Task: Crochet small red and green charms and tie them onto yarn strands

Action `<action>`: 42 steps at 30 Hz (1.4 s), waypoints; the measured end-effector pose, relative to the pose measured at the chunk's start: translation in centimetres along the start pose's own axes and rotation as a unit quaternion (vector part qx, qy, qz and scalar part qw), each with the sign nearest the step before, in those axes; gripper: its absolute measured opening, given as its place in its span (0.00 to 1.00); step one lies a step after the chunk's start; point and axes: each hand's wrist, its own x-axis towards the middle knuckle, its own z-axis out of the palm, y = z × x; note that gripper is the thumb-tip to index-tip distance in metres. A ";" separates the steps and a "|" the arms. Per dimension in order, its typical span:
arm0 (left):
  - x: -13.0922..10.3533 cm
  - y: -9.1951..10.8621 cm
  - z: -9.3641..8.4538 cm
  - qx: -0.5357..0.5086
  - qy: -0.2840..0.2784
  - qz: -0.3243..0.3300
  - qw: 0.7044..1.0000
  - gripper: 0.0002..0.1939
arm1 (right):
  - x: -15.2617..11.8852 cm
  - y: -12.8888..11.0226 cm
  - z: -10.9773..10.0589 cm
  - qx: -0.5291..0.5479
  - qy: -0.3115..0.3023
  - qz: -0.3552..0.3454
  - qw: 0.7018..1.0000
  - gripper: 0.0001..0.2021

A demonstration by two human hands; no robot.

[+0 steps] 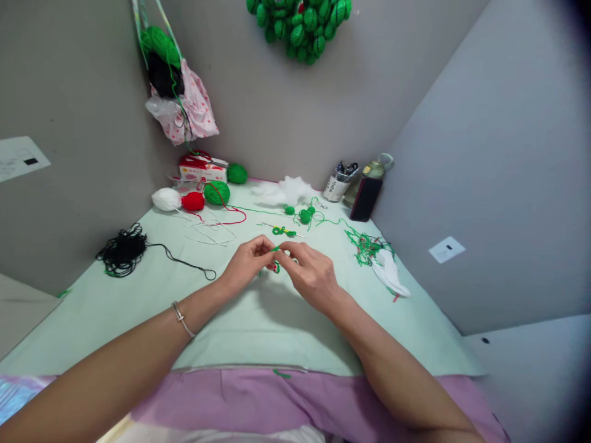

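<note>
My left hand [252, 258] and my right hand [310, 271] meet over the middle of the table, fingertips close together. Between them is a small green, red and white crochet piece [276, 267], partly covered by the fingers. Both hands are closed, pinching its green upper part. Just beyond my fingers lies a crochet hook [299, 235] with small green and yellow bits beside it. Small green balls [305, 216] with loose yarn rest farther back. Fingers hide most of the piece, so its full shape cannot be made out.
Black yarn [122, 249] lies at left, near white [167, 199], red [192, 201] and green yarn balls [217, 193]. White stuffing [289, 191], a pen cup [337, 184], a phone [366, 199] and green yarn scraps [367, 246] line the back and right. Grey partitions enclose the table.
</note>
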 end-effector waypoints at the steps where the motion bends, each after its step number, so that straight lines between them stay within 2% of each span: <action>1: 0.0 0.2 0.0 -0.005 0.004 0.001 1.000 0.09 | 0.0 -0.3 -0.3 0.046 0.022 0.003 0.999 0.12; 3: 0.1 0.4 -0.2 -0.012 0.015 0.004 1.000 0.10 | 0.1 -0.9 -1.2 0.176 0.032 0.038 0.983 0.11; 4: 0.2 0.4 -0.3 -0.011 0.022 0.003 1.000 0.10 | 0.2 -1.1 -1.8 0.255 0.026 0.068 0.964 0.10; 6: 0.4 0.4 -0.7 -0.001 0.034 -0.003 0.999 0.10 | 0.4 -1.1 -3.5 0.393 0.015 0.135 0.909 0.09; 8: 0.7 0.2 -1.2 0.015 0.043 -0.010 0.999 0.10 | 0.5 -0.5 -5.7 0.470 0.034 0.182 0.863 0.09; 10: 1.0 -0.1 -1.7 0.029 0.052 -0.012 0.998 0.09 | 0.2 0.8 -8.2 0.504 0.103 0.189 0.837 0.10; 11: 1.3 -0.2 -2.0 0.034 0.057 -0.011 0.998 0.09 | -0.1 1.5 -9.4 0.522 0.164 0.200 0.813 0.10; 13: 1.6 -0.5 -2.5 0.041 0.066 -0.011 0.997 0.10 | -1.0 3.0 -11.7 0.544 0.246 0.203 0.776 0.14; 14: 1.8 -0.6 -2.7 0.042 0.067 -0.012 0.997 0.10 | -1.5 3.6 -12.6 0.534 0.293 0.194 0.769 0.15; 16: 1.9 -0.7 -2.8 0.039 0.064 -0.015 0.997 0.10 | -2.4 4.2 -14.0 0.510 0.344 0.201 0.762 0.14; 18: 1.9 -0.6 -2.8 0.025 0.055 -0.017 0.998 0.10 | -2.8 4.1 -14.6 0.489 0.365 0.213 0.763 0.13; 20: 1.7 -0.5 -2.6 0.002 0.039 -0.023 0.999 0.10 | -2.5 3.4 -14.3 0.493 0.345 0.227 0.766 0.12; 22: 1.4 -0.3 -2.4 -0.025 0.015 -0.033 0.999 0.11 | -1.6 2.7 -13.0 0.519 0.281 0.230 0.774 0.09; 25: 1.1 0.0 -2.0 -0.061 -0.008 -0.044 0.997 0.12 | -0.2 2.0 -9.6 0.532 0.155 0.204 0.807 0.04; 27: 1.0 0.1 -1.8 -0.086 -0.007 -0.042 0.995 0.13 | 0.4 1.7 -7.1 0.486 0.099 0.210 0.843 0.04; 29: 0.9 0.1 -1.6 -0.105 -0.006 -0.038 0.994 0.13 | 0.6 1.5 -5.0 0.390 0.074 0.202 0.895 0.05; 31: 0.8 0.0 -1.4 -0.109 -0.011 -0.034 0.993 0.14 | 0.6 1.2 -3.5 0.286 0.055 0.173 0.941 0.06; 33: 0.7 0.0 -1.3 -0.102 -0.018 -0.029 0.994 0.14 | 0.4 0.8 -2.6 0.194 0.037 0.142 0.970 0.08; 36: 0.6 0.0 -1.3 -0.087 -0.023 -0.020 0.996 0.12 | 0.2 0.4 -2.0 0.116 0.017 0.117 0.986 0.09; 42: 0.4 0.3 -1.1 -0.078 -0.017 -0.022 0.997 0.12 | 0.0 0.4 -1.3 0.110 -0.010 0.121 0.986 0.09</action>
